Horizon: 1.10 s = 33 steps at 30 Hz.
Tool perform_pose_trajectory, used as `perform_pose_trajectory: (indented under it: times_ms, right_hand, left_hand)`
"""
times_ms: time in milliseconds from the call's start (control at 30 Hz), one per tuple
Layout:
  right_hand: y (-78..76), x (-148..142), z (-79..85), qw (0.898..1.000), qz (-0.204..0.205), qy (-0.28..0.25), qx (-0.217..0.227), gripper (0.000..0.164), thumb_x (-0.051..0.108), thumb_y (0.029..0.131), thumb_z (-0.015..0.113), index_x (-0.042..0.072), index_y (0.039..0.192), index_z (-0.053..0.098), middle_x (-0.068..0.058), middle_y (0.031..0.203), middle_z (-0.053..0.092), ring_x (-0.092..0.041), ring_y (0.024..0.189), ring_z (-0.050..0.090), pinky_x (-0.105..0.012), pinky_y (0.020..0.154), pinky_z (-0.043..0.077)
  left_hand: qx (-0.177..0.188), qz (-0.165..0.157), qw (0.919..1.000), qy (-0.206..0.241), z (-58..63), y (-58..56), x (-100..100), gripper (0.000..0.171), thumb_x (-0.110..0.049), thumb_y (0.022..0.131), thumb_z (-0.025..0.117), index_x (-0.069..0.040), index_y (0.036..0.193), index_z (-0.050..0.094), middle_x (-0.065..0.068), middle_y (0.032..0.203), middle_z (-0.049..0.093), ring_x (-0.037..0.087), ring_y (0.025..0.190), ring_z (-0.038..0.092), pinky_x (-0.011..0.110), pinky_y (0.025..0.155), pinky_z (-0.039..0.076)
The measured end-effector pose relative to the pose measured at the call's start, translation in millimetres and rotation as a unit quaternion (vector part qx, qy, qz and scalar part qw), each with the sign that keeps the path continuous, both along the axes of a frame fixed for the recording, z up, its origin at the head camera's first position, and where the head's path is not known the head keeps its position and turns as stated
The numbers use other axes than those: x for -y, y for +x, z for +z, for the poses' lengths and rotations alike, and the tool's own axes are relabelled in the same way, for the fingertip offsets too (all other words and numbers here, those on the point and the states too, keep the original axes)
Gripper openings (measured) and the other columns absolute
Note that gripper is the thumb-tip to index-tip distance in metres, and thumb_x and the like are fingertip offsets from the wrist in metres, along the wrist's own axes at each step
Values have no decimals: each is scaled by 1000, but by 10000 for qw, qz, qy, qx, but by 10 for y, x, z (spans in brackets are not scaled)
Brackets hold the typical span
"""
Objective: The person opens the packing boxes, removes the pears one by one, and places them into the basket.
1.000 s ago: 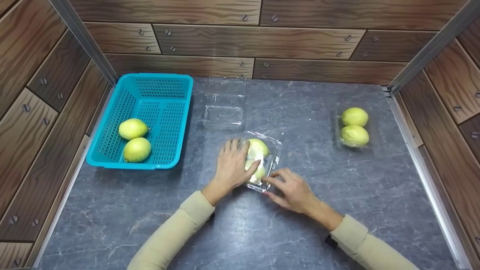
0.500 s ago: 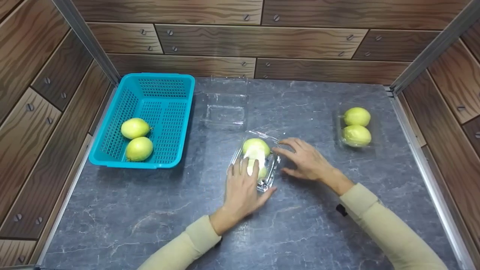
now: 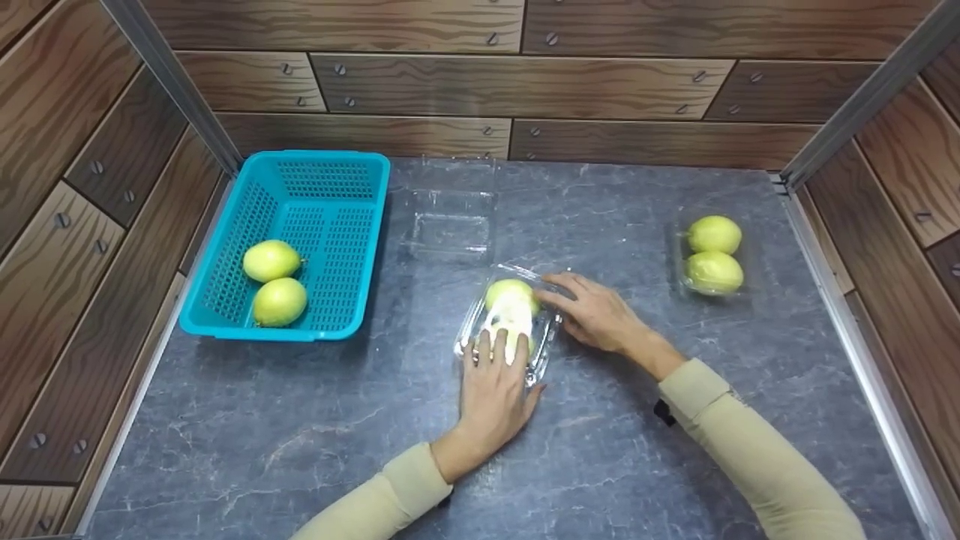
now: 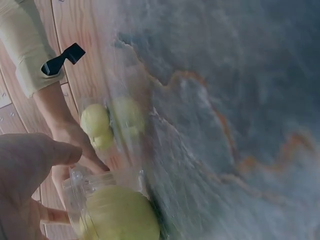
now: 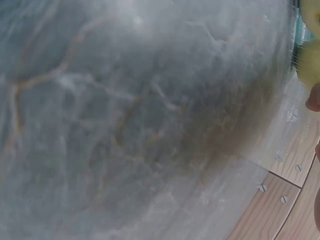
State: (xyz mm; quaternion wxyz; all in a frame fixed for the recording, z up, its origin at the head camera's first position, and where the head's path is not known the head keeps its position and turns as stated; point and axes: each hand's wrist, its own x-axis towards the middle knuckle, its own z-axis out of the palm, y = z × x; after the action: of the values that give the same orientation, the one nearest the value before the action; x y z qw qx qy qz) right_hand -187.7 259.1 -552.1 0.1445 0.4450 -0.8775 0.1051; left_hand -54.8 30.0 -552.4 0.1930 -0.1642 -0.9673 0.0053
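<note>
A clear plastic clamshell box (image 3: pixel 471 319) with two yellow-green, lemon-like fruits (image 3: pixel 510 294) sits before me, its lid lying over them. My left hand (image 3: pixel 493 397) rests its extended fingers on the near end of the lid. At the box's right side, the fingers of my right hand (image 3: pixel 600 315) touch the far right edge. In the left wrist view, a fruit (image 4: pixel 122 215) shows through the plastic beside my left hand (image 4: pixel 25 175). Only fingertips (image 5: pixel 314 97) of the right hand appear at the border of the right wrist view.
A blue-green basket (image 3: pixel 358 300) with two loose fruits (image 3: pixel 276 281) stands at left. Behind the box lies an open clear clamshell (image 3: pixel 450 232) without fruit. Another clear box holding two fruits (image 3: pixel 714 255) is at right. Wood-patterned walls (image 3: pixel 510 86) border the grey marbled table (image 3: pixel 337 450).
My left hand has slid from the box's left side to its near end. My right hand has moved from the near right corner up to the far right edge.
</note>
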Motion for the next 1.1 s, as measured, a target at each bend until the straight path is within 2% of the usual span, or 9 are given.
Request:
perform_pose_trajectory:
  times_ms: [200, 467, 600, 733, 967, 1100]
  right_hand:
    - [25, -46, -36, 9992, 68, -265, -285, 61, 9, 83, 81, 18, 141, 65, -16, 144, 64, -36, 119, 69, -49, 90, 65]
    - [90, -113, -50, 9968, 214, -370, -671, 54, 11, 84, 79, 17, 137, 69, -14, 136, 68, -32, 110, 71, -44, 81, 66]
    - [120, -149, -12, 9948, 363, -257, -913, 51, 14, 84, 79, 17, 135, 70, -13, 132, 71, -32, 108, 71, -45, 84, 66]
    - [153, -176, 7, 9924, 490, -151, -1118, 50, 18, 84, 82, 17, 133, 71, -14, 128, 72, -33, 110, 71, -45, 86, 66]
    - [240, -209, 23, 9922, 526, -149, -1121, 51, 20, 81, 84, 15, 131, 72, -11, 121, 73, -32, 106, 71, -43, 81, 66]
    - [284, -207, 28, 9922, 536, -88, -1124, 52, 22, 80, 85, 16, 130, 72, -10, 118, 72, -30, 105, 70, -41, 79, 66]
  left_hand:
    - [-45, -125, 9999, 101, 9, -20, 42, 78, -69, 85, 73, -19, 144, 59, 11, 140, 65, 35, 130, 61, 53, 112, 50]
    - [-178, -406, 9981, 430, -10, -131, 176, 73, -67, 82, 77, -20, 135, 62, 9, 133, 66, 34, 127, 60, 51, 112, 50]
    - [-278, -513, 9960, 672, -24, -188, 237, 68, -63, 81, 81, -19, 131, 64, 9, 131, 66, 35, 125, 60, 52, 110, 51]
    - [-191, -605, 9950, 770, -27, -240, 301, 65, -61, 82, 80, -19, 130, 64, 10, 133, 66, 37, 127, 60, 52, 109, 52]
    - [-23, -942, 9912, 929, -21, -346, 411, 65, -63, 84, 79, -19, 130, 64, 11, 135, 66, 35, 129, 60, 49, 112, 52]
    - [1, -1042, 9899, 959, -17, -378, 458, 66, -63, 85, 78, -18, 130, 63, 12, 135, 66, 35, 128, 61, 49, 109, 54]
